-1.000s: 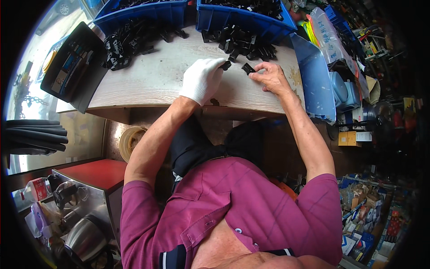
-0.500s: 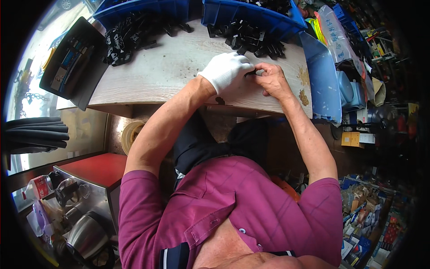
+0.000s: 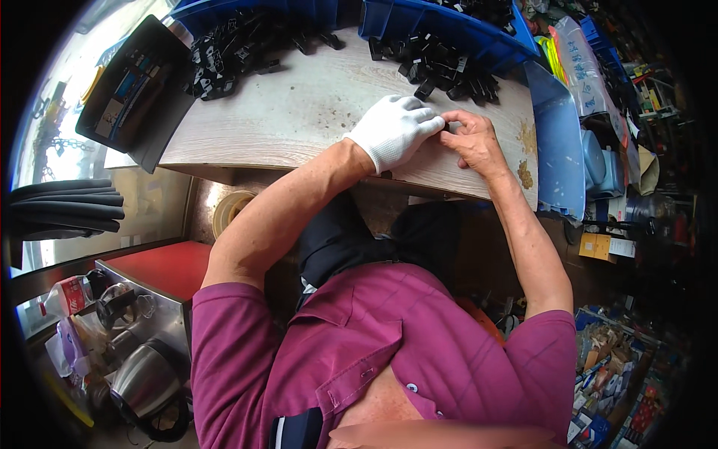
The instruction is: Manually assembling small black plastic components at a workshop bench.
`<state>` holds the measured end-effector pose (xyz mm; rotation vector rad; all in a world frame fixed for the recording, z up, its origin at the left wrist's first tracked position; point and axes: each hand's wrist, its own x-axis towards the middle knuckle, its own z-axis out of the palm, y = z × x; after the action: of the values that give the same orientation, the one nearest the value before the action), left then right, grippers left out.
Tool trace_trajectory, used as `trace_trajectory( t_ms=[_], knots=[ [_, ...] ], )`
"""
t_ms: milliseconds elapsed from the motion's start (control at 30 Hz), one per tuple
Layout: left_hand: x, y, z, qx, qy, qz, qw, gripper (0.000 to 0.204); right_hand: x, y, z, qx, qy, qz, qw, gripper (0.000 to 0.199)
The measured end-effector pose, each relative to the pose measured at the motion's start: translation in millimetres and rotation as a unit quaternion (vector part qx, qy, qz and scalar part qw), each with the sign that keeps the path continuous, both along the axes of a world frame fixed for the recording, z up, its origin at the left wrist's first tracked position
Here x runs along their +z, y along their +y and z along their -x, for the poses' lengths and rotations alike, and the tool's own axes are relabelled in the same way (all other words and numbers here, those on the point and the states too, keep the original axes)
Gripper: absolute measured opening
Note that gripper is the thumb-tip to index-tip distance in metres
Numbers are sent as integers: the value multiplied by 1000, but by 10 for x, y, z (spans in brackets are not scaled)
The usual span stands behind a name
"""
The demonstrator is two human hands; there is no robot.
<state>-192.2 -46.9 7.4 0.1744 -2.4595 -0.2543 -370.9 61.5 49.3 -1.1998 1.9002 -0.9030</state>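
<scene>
My left hand (image 3: 398, 132), in a white knit glove, is closed above the pale wood-grain table (image 3: 299, 120) near its front edge. Its fingertips meet those of my bare right hand (image 3: 476, 144), which makes a pinch. Between them a small black part (image 3: 446, 127) shows only as a dark sliver; most of it is covered by the fingers. Just beyond my hands lies a heap of similar black plastic parts (image 3: 441, 67). A second heap of black parts (image 3: 224, 56) spreads over the table's far left.
Two blue bins, a left bin (image 3: 262, 15) and a right bin (image 3: 479, 37) holding black parts, line the far edge. A dark open case (image 3: 123, 93) stands at the left. Beside the right edge is a light-blue plastic tray (image 3: 555, 142). A metal kettle (image 3: 149, 378) sits lower left.
The whole view has shifted, so table and hands appear a little further right. My hands stay together at the black part, which is more covered by the fingers now.
</scene>
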Motion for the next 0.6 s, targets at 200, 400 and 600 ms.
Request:
trace_trajectory(
  t_ms=[200,400,600],
  knots=[
    [56,55,-10,0,16,-52,999,36,-31,50,41,-14,-2,0,1000,27],
    [146,-856,-277,249,100,116,956,37,-53,222,216,-123,-180,65,974,35],
    [-62,-1343,-342,292,-80,136,943,29,72,328,829,-400,-192,198,874,32]
  ],
)
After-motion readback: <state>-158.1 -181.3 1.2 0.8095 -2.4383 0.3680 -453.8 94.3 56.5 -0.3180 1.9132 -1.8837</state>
